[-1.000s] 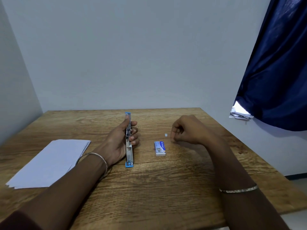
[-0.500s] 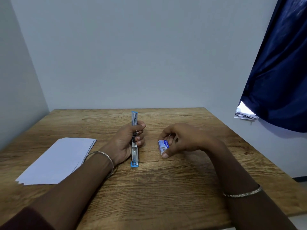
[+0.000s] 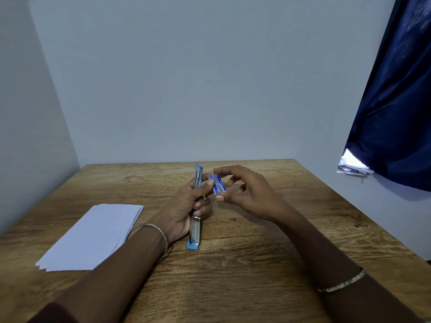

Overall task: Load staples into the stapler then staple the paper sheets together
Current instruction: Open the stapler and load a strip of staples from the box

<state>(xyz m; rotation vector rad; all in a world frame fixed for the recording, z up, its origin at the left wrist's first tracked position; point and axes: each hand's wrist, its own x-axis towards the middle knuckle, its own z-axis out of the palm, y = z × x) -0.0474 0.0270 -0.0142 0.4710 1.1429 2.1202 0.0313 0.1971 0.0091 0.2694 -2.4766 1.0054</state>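
Note:
A blue and silver stapler, swung fully open into one long strip, lies lengthwise on the wooden table. My left hand is wrapped around its middle. My right hand holds a small blue and white staple box between thumb and fingertips, lifted off the table right beside the stapler's upper half. My left thumb touches the box's left edge. A stack of white paper sheets lies flat to the left, apart from both hands.
The table stands in a corner of pale walls. Its right edge drops off near a dark blue curtain with loose papers under its lower corner. Thin bracelets sit on both wrists.
My right hand closed on the staple box, lifted it off the table and brought it left to the stapler. My left hand kept its hold on the stapler.

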